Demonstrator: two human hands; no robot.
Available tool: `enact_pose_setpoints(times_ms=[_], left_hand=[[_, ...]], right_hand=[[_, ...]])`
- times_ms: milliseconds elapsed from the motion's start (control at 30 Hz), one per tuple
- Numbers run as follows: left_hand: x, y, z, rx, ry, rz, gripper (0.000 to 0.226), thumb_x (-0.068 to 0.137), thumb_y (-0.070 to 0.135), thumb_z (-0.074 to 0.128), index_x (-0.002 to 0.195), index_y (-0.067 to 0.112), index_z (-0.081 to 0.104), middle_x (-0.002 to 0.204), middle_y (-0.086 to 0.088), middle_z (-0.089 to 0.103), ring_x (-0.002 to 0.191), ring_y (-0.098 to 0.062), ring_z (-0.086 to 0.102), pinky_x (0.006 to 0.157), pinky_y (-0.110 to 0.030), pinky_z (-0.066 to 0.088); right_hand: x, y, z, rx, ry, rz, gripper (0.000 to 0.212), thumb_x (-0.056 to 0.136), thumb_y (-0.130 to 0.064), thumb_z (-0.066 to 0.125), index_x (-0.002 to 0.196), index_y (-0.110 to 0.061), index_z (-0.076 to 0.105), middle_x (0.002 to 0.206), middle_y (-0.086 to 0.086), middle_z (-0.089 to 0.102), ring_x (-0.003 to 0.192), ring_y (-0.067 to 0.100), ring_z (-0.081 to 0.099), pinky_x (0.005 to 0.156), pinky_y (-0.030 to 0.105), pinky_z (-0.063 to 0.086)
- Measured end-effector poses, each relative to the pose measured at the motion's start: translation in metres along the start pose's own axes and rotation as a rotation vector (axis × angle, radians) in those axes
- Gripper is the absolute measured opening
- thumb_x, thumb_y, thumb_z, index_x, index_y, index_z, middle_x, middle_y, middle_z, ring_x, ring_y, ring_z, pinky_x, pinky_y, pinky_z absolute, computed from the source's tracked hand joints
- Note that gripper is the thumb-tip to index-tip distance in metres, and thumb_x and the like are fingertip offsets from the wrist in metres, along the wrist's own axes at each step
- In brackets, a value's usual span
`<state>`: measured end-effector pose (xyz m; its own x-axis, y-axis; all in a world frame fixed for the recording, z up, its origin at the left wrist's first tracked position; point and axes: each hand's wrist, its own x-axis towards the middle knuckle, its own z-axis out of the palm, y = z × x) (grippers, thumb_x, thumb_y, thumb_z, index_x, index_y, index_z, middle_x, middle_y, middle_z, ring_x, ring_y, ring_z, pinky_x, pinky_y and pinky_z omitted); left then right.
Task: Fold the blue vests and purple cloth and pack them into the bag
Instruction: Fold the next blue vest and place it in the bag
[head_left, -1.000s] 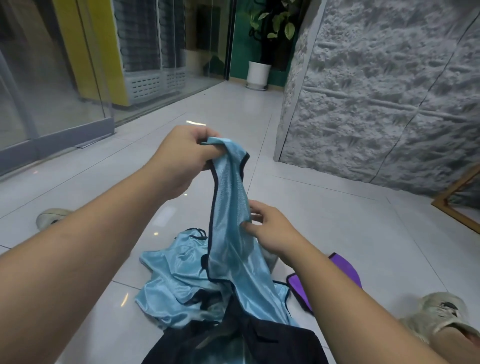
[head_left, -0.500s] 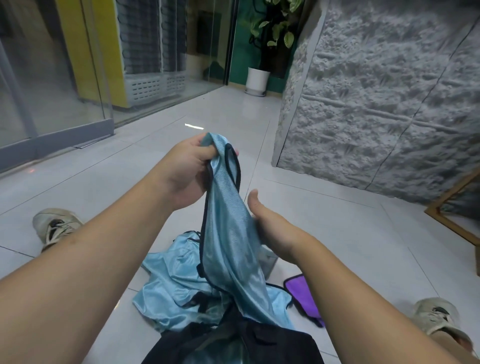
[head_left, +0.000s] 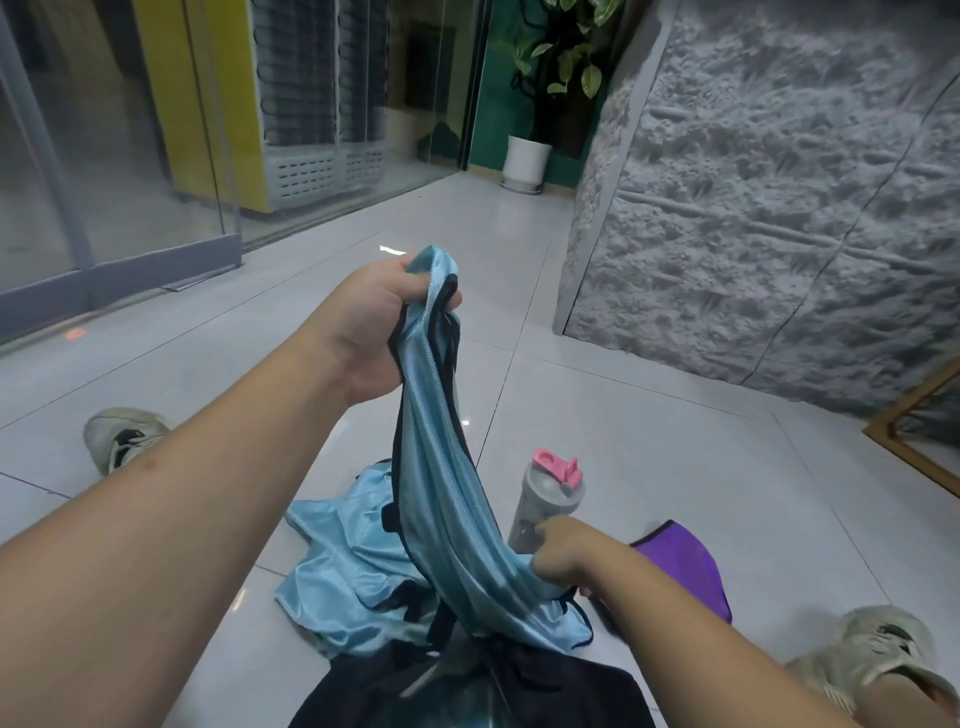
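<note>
The left hand (head_left: 382, 322) is raised and its fingers are curled tight round the top of a blue vest (head_left: 441, 467), which hangs down to the right hand (head_left: 558, 553), whose fingers pinch its lower part. A second blue vest (head_left: 343, 566) lies crumpled on the tiled floor (head_left: 675, 467), touching the dark bag (head_left: 467, 691) (its mouth is open). The purple cloth (head_left: 685, 564) lies just beside the right wrist, near a grey bottle (head_left: 548, 499).

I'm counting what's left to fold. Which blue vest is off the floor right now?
The blue vest stretched between the left hand at its top and the right hand at its lower edge; the other blue vest lies crumpled on the floor.
</note>
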<state>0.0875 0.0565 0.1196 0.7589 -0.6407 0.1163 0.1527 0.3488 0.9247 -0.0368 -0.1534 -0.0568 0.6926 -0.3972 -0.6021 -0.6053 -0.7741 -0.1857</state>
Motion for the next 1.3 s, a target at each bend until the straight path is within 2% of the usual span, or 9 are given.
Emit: enact_pose_setpoints(times_ms=[233, 400, 533, 633, 733, 800, 933, 1133, 1300], left_hand=[[0.006, 0.000, 0.005, 0.000, -0.018, 0.022, 0.025, 0.099, 0.003, 0.047, 0.080, 0.017, 0.055, 0.068, -0.001, 0.056, 0.060, -0.017, 0.049, 0.055, -0.026, 0.045], [0.008, -0.008, 0.004, 0.002, -0.045, 0.013, 0.021, 0.096, 0.004, 0.049, 0.081, 0.017, 0.057, 0.070, 0.000, 0.057, 0.059, -0.016, 0.051, 0.056, -0.025, 0.045], [0.010, -0.010, 0.003, 0.023, -0.026, 0.017, 0.024, 0.098, 0.002, 0.047, 0.081, 0.016, 0.057, 0.070, -0.002, 0.057, 0.056, -0.016, 0.052, 0.055, -0.024, 0.046], [0.011, -0.015, 0.002, 0.121, 0.011, 0.025, 0.028, 0.097, -0.002, 0.047, 0.077, 0.014, 0.058, 0.068, -0.005, 0.055, 0.054, -0.018, 0.052, 0.056, -0.026, 0.044], [0.010, -0.024, -0.002, 0.218, 0.064, -0.001, 0.026, 0.097, 0.001, 0.053, 0.078, 0.014, 0.064, 0.067, -0.006, 0.058, 0.057, -0.021, 0.053, 0.059, -0.030, 0.043], [0.007, -0.028, -0.005, 0.234, 0.125, -0.024, 0.021, 0.097, 0.004, 0.056, 0.084, 0.013, 0.069, 0.067, -0.007, 0.060, 0.059, -0.022, 0.055, 0.062, -0.032, 0.044], [0.002, -0.034, -0.010, 0.249, 0.230, -0.063, 0.012, 0.099, 0.006, 0.057, 0.097, 0.009, 0.069, 0.071, -0.009, 0.062, 0.061, -0.025, 0.058, 0.064, -0.036, 0.047], [-0.009, -0.043, -0.018, 0.208, 0.293, -0.079, 0.018, 0.097, 0.004, 0.057, 0.109, -0.004, 0.067, 0.076, -0.012, 0.063, 0.062, -0.024, 0.059, 0.066, -0.036, 0.049], [-0.014, -0.044, -0.013, 0.185, 0.302, -0.068, 0.013, 0.099, 0.004, 0.057, 0.101, 0.005, 0.070, 0.072, -0.010, 0.065, 0.060, -0.024, 0.061, 0.062, -0.034, 0.050]], right_hand=[[0.014, 0.007, 0.023, 0.115, -0.087, 0.057, 0.019, 0.076, -0.012, 0.051, 0.089, -0.004, 0.063, 0.083, 0.013, 0.065, 0.071, 0.028, 0.060, 0.059, 0.030, 0.053], [0.024, 0.011, 0.041, 0.192, -0.069, 0.038, 0.010, 0.074, -0.008, 0.047, 0.077, -0.012, 0.056, 0.075, 0.012, 0.053, 0.064, 0.026, 0.046, 0.054, 0.028, 0.046], [0.025, 0.013, 0.037, 0.431, 0.072, -0.002, 0.030, 0.079, -0.004, 0.059, 0.060, -0.019, 0.042, 0.061, 0.003, 0.039, 0.055, 0.019, 0.034, 0.050, 0.026, 0.033], [0.028, 0.016, 0.027, 0.662, 0.155, -0.033, 0.030, 0.075, -0.018, 0.081, 0.066, -0.017, 0.052, 0.065, 0.002, 0.050, 0.059, 0.019, 0.045, 0.053, 0.026, 0.037], [0.030, 0.015, 0.012, 1.030, 0.140, -0.092, 0.035, 0.082, -0.017, 0.083, 0.108, 0.001, 0.070, 0.095, 0.009, 0.077, 0.084, 0.024, 0.075, 0.080, 0.036, 0.063], [0.025, 0.013, 0.000, 1.244, 0.152, -0.137, 0.041, 0.087, -0.020, 0.082, 0.120, -0.002, 0.066, 0.101, 0.013, 0.079, 0.084, 0.023, 0.077, 0.077, 0.038, 0.064], [0.019, 0.019, -0.014, 1.311, 0.280, -0.116, 0.046, 0.074, -0.033, 0.088, 0.111, -0.008, 0.076, 0.101, 0.012, 0.080, 0.087, 0.026, 0.075, 0.073, 0.034, 0.057], [-0.005, 0.023, -0.026, 1.512, 0.283, -0.214, 0.008, 0.084, 0.000, 0.071, 0.090, 0.003, 0.075, 0.108, 0.018, 0.079, 0.096, 0.035, 0.073, 0.090, 0.044, 0.057], [-0.016, 0.029, -0.041, 1.526, 0.266, -0.258, 0.011, 0.088, 0.010, 0.061, 0.082, 0.001, 0.064, 0.098, 0.021, 0.079, 0.087, 0.035, 0.074, 0.081, 0.041, 0.059]])
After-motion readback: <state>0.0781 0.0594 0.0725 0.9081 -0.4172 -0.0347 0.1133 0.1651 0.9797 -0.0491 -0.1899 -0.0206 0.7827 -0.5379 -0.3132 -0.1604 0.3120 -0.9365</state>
